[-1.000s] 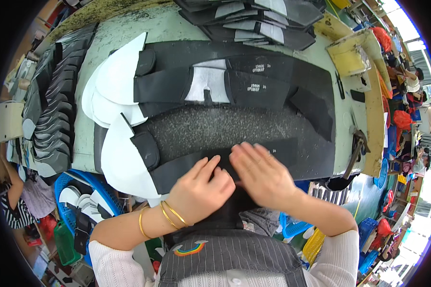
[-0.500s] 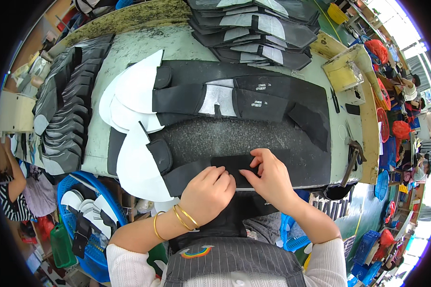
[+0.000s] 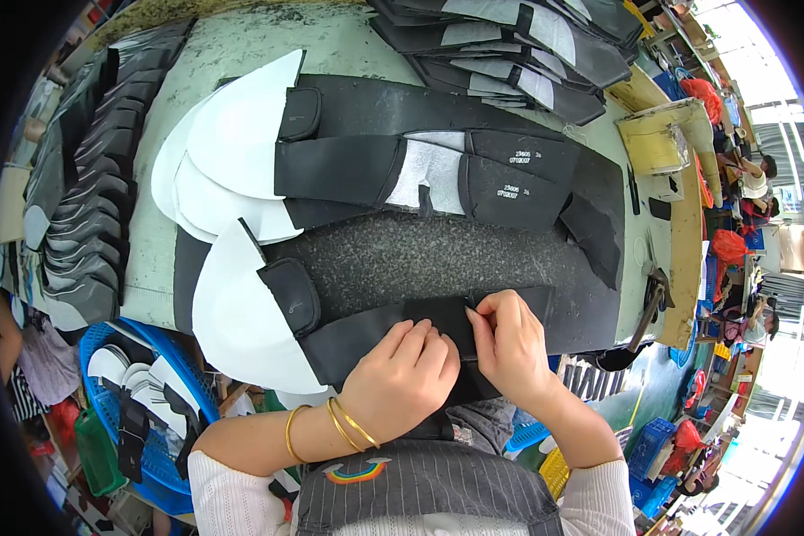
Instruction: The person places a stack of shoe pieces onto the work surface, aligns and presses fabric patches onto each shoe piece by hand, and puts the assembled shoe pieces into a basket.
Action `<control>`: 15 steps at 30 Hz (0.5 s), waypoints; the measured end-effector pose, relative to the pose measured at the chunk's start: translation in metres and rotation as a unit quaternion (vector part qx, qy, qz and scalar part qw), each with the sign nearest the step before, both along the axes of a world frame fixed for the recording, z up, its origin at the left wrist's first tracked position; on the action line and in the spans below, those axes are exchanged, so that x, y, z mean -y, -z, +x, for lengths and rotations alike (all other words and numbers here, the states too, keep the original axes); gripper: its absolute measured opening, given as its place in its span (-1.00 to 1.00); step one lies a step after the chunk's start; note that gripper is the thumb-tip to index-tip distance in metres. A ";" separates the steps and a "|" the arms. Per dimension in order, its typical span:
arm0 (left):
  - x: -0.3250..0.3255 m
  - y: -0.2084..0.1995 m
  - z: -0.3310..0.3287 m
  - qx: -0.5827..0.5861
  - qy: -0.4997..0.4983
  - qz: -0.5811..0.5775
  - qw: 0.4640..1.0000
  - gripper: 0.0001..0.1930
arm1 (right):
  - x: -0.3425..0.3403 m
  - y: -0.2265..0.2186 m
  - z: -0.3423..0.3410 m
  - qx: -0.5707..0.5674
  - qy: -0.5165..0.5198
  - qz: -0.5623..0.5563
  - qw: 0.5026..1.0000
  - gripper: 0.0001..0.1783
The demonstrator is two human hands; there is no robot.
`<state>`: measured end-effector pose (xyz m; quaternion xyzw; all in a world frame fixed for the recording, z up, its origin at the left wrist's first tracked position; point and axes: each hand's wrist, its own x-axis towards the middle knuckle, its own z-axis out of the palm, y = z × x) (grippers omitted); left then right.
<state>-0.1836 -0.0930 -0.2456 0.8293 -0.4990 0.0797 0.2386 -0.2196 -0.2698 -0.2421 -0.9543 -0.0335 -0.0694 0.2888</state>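
Note:
A flat black piece with a white rounded end (image 3: 246,330), perhaps a shoe upper, lies along the near edge of the dark work mat (image 3: 375,259). My left hand (image 3: 404,375) is closed on its black part, fingers curled together over it. Pinched between thumb and forefinger, the upper edge of the black part is in my right hand (image 3: 512,344). What the left fingertips grip is hidden under them. Beyond my hands, several similar pieces (image 3: 241,134) overlap, white ends to the left and a silvery patch (image 3: 427,179) in their middle.
Overlapping rows of black-and-grey pieces (image 3: 89,232) line the table's left side. More stacks (image 3: 509,54) lie at the back. A hammer (image 3: 649,308) rests at the right edge near a yellowish box (image 3: 652,143). A blue basket (image 3: 207,389) holding pieces stands at lower left.
My right thumb and forefinger have come together on the piece's upper edge. My left hand has shifted slightly right. The view has shifted and tilted a little.

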 end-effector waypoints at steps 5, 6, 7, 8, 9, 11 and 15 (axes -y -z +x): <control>0.006 -0.004 0.002 0.008 0.001 0.015 1.000 -0.73 | -0.002 -0.004 0.002 -0.030 0.040 -0.018 0.999 -0.77; 0.006 -0.005 0.003 0.019 -0.002 0.013 1.000 -0.73 | -0.002 -0.003 0.003 -0.031 0.045 -0.015 0.998 -0.77; 0.005 -0.006 0.002 0.019 0.002 0.015 1.000 -0.73 | -0.003 -0.002 0.004 -0.047 0.051 -0.046 0.997 -0.76; 0.003 -0.006 0.002 0.026 0.001 0.014 1.000 -0.73 | -0.004 -0.002 0.004 -0.063 0.057 -0.077 0.993 -0.75; 0.003 -0.005 0.003 0.036 -0.009 0.013 0.999 -0.73 | -0.006 -0.010 0.007 -0.123 0.065 -0.089 0.986 -0.71; 0.000 -0.002 0.003 0.035 -0.004 0.019 0.999 -0.73 | 0.002 -0.015 0.009 -0.038 0.024 -0.157 0.987 -0.67; -0.006 -0.004 0.006 -0.052 0.004 -0.020 0.998 -0.72 | 0.013 -0.020 -0.001 0.054 -0.238 -0.111 0.963 -0.49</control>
